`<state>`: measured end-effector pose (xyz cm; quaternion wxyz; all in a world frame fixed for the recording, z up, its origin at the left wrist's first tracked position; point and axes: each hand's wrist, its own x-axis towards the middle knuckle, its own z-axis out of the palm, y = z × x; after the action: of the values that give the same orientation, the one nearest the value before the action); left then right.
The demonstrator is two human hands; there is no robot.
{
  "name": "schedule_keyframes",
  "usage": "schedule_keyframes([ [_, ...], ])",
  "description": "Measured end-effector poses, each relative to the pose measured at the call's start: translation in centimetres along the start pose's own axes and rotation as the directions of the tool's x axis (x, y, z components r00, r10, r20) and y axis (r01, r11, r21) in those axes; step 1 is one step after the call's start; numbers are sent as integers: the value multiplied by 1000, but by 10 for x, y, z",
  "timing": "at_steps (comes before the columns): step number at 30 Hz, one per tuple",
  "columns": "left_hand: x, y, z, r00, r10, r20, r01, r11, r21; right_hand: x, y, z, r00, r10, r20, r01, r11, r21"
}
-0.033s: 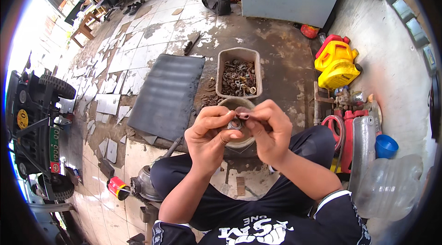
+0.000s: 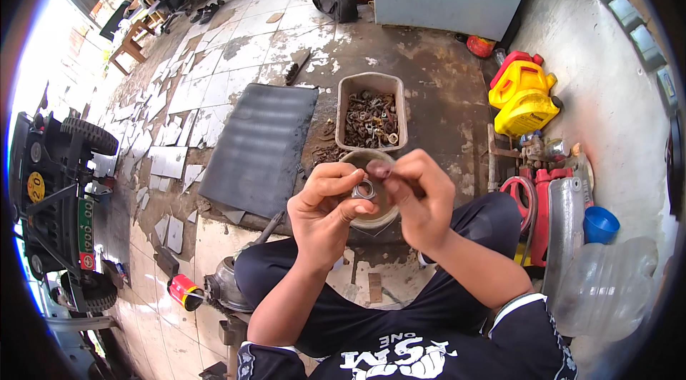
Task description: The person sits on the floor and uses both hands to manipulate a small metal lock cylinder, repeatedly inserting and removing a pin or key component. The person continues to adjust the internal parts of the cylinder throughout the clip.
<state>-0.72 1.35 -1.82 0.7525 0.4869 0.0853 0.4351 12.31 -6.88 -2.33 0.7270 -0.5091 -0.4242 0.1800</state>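
A silver metal nut (image 2: 364, 190) is pinched between the thumb and fingers of my left hand (image 2: 323, 201), its round hole showing. Close beside it, my right hand (image 2: 421, 198) grips a small reddish-brown folded piece (image 2: 379, 168), perhaps sandpaper or cloth; its kind is unclear. The piece sits just right of the nut and a little above it. Both hands are raised over a round bowl (image 2: 371, 224), which they partly hide. Beyond the bowl stands a rectangular tub (image 2: 405, 112) holding many rusty nuts, bolts and other small metal parts.
A dark rubber mat (image 2: 261, 144) lies left of the tub, with broken tiles (image 2: 168, 161) farther left. Yellow jugs (image 2: 525, 105), a blue funnel (image 2: 600, 226) and a large clear bottle (image 2: 607, 291) line the right wall. A red tin (image 2: 184, 292) stands by my left knee.
The reddish-brown piece in my right hand has shifted slightly off the nut, up and to the right. The nut's hole now shows more fully. My left hand has barely moved.
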Motion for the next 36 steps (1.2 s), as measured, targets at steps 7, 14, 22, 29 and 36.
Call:
schedule_keyframes([
  [7,9,10,0,994,-110,8,110,984,-143,24,-5,-11,933,361,2,-325,837,440],
  [14,8,12,1,988,-154,27,156,982,-106,20,-10,-21,889,429,157,-437,700,565],
  [22,10,11,4,955,-294,-24,284,937,-203,20,-25,-12,872,447,201,-486,736,472],
  [29,16,13,4,946,-321,-31,286,879,-380,27,-25,-16,909,375,180,-416,810,413],
  [36,23,14,9,951,-309,18,290,870,-398,36,-28,-18,930,324,174,-367,851,376],
])
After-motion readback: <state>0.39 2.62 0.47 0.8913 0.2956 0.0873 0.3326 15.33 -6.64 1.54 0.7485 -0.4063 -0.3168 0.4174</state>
